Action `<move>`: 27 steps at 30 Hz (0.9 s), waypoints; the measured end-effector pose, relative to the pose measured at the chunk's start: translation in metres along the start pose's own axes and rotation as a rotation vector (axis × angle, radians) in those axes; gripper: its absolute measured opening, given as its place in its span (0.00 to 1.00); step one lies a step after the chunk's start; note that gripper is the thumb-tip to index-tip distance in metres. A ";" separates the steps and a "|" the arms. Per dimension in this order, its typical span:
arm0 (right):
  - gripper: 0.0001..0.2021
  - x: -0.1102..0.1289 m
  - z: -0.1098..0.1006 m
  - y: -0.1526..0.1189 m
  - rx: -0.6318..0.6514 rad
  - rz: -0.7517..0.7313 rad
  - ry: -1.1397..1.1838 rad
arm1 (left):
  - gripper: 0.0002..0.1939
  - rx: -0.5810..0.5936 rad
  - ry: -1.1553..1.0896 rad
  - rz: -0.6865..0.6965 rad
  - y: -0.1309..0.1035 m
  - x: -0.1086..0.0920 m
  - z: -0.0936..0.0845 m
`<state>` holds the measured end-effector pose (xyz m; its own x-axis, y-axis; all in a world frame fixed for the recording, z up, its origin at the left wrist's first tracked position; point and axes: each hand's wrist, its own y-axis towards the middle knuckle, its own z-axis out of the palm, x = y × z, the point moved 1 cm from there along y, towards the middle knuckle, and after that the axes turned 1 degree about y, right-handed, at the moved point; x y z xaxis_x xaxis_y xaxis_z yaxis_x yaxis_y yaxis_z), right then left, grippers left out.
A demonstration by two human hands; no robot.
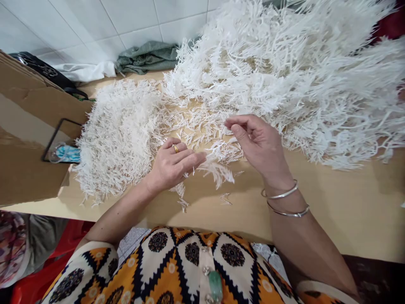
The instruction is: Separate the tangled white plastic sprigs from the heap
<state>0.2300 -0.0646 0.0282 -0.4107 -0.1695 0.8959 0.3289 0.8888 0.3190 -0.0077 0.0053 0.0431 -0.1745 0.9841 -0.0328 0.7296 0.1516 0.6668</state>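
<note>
My left hand, with a gold ring on one finger, grips a small bunch of white plastic sprigs just above the wooden table. My right hand hovers beside it with fingers loosely curled, its fingertips touching loose sprigs at the edge of a big tangled heap of white branched pieces. Two silver bangles circle my right wrist. A flatter pile of sorted small sprigs lies left of my left hand.
A cardboard box stands at the left with a black wire frame and a blue face mask at its flap. Green and white cloths lie against the tiled wall at the back. Red plastic shows below the table's left edge.
</note>
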 end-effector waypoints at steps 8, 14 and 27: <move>0.09 0.008 0.001 -0.006 0.351 0.111 0.115 | 0.12 0.059 0.079 0.096 0.000 0.006 -0.001; 0.10 0.006 0.010 -0.006 0.285 0.087 0.034 | 0.09 0.101 0.097 0.099 0.003 0.006 -0.002; 0.06 -0.018 0.000 0.002 -0.115 0.045 -0.035 | 0.02 -0.054 -0.220 -0.385 0.005 0.000 -0.001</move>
<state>0.2375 -0.0599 0.0126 -0.4223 -0.1134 0.8994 0.4421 0.8404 0.3135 -0.0050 0.0061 0.0475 -0.2776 0.8538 -0.4405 0.6022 0.5119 0.6127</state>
